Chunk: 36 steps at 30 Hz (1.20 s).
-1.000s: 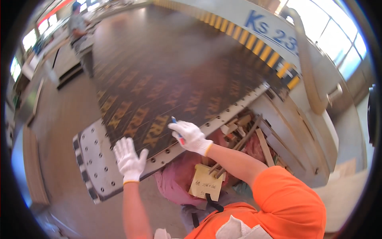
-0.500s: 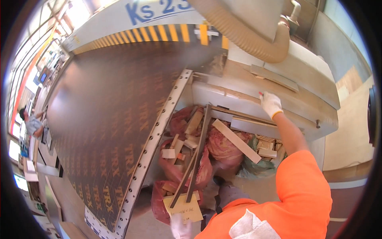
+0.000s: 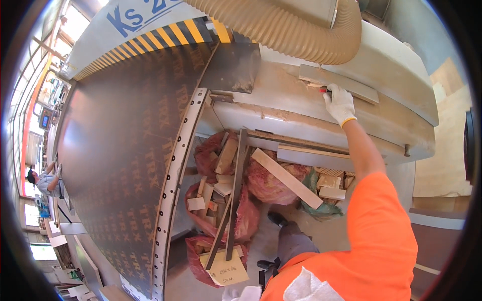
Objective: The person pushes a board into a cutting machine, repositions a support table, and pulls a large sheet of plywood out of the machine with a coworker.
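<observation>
My right hand (image 3: 340, 104), in a white knitted glove, reaches over the dusty beige machine housing (image 3: 281, 90). Its fingers are closed round a small red-ended tool (image 3: 324, 91), whose kind is too small to make out. The tool's tip is near a narrow flat strip (image 3: 364, 92) lying on the housing. Of my left hand (image 3: 242, 294), also gloved in white, only a part shows at the lower edge. It is close to a yellowish board piece (image 3: 228, 271) with handwriting on it; the left fingers are mostly cut off from view.
A large dark printed panel (image 3: 125, 135) lies along a perforated metal edge rail (image 3: 169, 185) on my left. Red sacks of wood offcuts (image 3: 246, 215), long strips and a green sack (image 3: 324, 210) stand below. A ribbed hose (image 3: 301, 42) hangs above. Another person (image 3: 47, 181) stands far left.
My right hand has moved forward with the red-ended tool, up to the strip on the housing. My left hand has dropped toward the lower edge. The whole view has shifted.
</observation>
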Each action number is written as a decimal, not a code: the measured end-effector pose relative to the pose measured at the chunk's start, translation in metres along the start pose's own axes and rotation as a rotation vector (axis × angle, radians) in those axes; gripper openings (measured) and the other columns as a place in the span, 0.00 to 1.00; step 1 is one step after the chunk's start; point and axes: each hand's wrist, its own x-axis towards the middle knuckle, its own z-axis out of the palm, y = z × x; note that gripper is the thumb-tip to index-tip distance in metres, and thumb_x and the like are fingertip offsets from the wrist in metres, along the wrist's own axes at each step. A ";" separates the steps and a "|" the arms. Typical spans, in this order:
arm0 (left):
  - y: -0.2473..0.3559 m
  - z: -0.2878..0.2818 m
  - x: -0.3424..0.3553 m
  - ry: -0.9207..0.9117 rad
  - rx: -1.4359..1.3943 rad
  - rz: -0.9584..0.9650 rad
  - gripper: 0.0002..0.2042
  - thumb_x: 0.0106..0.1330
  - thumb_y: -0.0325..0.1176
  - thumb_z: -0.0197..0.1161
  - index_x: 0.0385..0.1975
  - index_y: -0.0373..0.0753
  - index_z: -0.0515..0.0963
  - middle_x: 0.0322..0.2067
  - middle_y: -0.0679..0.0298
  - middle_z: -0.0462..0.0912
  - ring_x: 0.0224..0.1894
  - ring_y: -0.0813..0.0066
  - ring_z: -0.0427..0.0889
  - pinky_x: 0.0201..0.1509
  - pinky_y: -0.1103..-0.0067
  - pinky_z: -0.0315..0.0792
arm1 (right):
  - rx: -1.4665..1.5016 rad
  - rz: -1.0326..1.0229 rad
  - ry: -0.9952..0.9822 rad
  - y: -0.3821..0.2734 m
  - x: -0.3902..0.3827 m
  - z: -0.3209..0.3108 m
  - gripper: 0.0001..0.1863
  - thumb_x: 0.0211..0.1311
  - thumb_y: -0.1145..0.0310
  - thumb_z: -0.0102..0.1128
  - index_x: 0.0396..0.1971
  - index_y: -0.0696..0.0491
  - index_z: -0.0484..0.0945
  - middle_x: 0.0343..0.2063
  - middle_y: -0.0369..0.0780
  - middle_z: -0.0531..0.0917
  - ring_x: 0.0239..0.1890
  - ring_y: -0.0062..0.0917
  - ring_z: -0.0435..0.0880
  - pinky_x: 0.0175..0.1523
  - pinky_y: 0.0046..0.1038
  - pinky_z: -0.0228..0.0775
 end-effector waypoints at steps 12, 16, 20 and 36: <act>0.043 0.034 -0.054 0.003 -0.153 -0.165 0.27 0.70 0.44 0.68 0.67 0.40 0.79 0.64 0.44 0.81 0.69 0.47 0.78 0.74 0.60 0.71 | 0.044 -0.078 0.317 0.044 -0.005 0.028 0.10 0.68 0.62 0.66 0.43 0.51 0.83 0.40 0.46 0.88 0.46 0.46 0.86 0.55 0.46 0.77; 0.009 0.058 -0.076 0.126 -0.244 -0.198 0.28 0.70 0.49 0.67 0.67 0.43 0.79 0.64 0.47 0.81 0.68 0.47 0.79 0.73 0.61 0.71 | 0.385 0.084 0.259 0.039 -0.015 0.025 0.19 0.75 0.60 0.61 0.53 0.61 0.79 0.53 0.53 0.85 0.56 0.42 0.84 0.64 0.37 0.73; -0.043 0.123 -0.099 0.206 -0.316 -0.209 0.30 0.72 0.56 0.63 0.68 0.45 0.78 0.65 0.49 0.81 0.68 0.46 0.78 0.72 0.60 0.72 | 0.466 -0.108 0.088 0.022 -0.126 0.051 0.18 0.79 0.67 0.55 0.55 0.67 0.74 0.46 0.57 0.82 0.47 0.48 0.82 0.58 0.44 0.74; -0.264 0.512 -0.223 0.357 -1.065 -0.730 0.27 0.72 0.55 0.55 0.57 0.40 0.85 0.55 0.48 0.87 0.62 0.46 0.83 0.66 0.61 0.74 | 0.759 -1.406 -0.703 -0.265 -0.571 -0.027 0.18 0.61 0.68 0.71 0.50 0.56 0.82 0.45 0.47 0.87 0.49 0.44 0.87 0.58 0.41 0.80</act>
